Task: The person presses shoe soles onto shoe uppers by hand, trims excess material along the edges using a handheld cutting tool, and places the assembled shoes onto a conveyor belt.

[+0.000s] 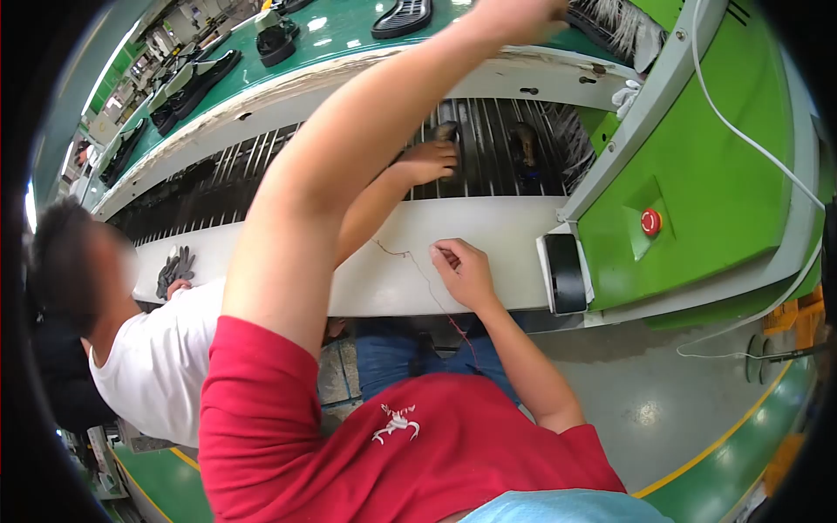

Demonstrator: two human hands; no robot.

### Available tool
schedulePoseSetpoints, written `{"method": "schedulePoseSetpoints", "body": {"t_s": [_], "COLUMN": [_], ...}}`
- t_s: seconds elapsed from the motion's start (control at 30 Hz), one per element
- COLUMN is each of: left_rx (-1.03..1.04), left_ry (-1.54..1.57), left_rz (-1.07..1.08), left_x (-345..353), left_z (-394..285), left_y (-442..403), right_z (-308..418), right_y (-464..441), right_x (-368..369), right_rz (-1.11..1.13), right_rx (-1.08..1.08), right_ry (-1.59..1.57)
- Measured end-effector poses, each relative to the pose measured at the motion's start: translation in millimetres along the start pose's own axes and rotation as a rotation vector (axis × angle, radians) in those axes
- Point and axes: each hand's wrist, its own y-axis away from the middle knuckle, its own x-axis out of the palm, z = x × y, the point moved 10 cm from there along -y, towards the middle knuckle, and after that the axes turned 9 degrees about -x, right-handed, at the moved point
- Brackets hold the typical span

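Observation:
My left hand (527,19) is at the top edge, blurred and partly cut off, beside a dark shoe piece and white bristles (623,30); its fingers cannot be made out. Over the white ledge (375,292), my right hand (464,272) is closed, fingers curled in, and what they may hold is hidden. A thin reddish thread (408,254) runs past it on the left. Under my left arm, a co-worker's hand (430,161) reaches to the dark slatted conveyor (479,174), near a small dark item (446,131). Another brownish item (524,144) lies farther right.
Black shoe soles (403,17) stand on the green upper belt (327,35). A co-worker in white (166,366) sits at left, near a grey glove (176,270). At right are a phone-like black device (565,272), red button (650,221) and green machine (724,174).

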Motion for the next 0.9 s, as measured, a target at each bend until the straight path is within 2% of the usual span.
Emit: {"method": "schedulePoseSetpoints", "body": {"t_s": [0.03,0.17,0.37,0.5,0.53,0.67,0.77,0.8,0.87,0.9], "left_rx": [0.059,0.038,-0.063,-0.108,-0.053,0.033,-0.009,-0.022,-0.072,-0.225], "left_ry": [0.057,0.048,0.036,0.098,0.031,-0.147,-0.171,-0.112,-0.036,-0.017], "left_rz": [-0.046,0.023,0.040,-0.053,-0.106,0.059,-0.124,-0.046,-0.064,0.016], "left_x": [10,65,130,129,124,145,143,114,87,67], "left_z": [-19,-66,-85,-78,-80,-91,-57,-52,-16,2], "left_y": [-8,-43,-70,-67,-65,-78,-79,-66,-59,-54], "right_z": [1,2,2,1,1,-1,0,0,3,3], "right_y": [0,-1,-4,-5,-6,-4,-2,-2,-2,-2], "right_x": [0,-1,1,1,0,0,-2,-3,-4,-4], "right_rz": [-0.002,0.010,0.032,0.058,0.051,0.028,0.010,0.005,0.016,0.021], "right_rx": [0.002,0.042,0.030,0.031,0.033,0.003,-0.003,0.001,0.002,0.003], "right_ry": [-0.001,-0.011,-0.031,-0.015,-0.017,-0.032,-0.047,-0.053,-0.034,-0.026]}}
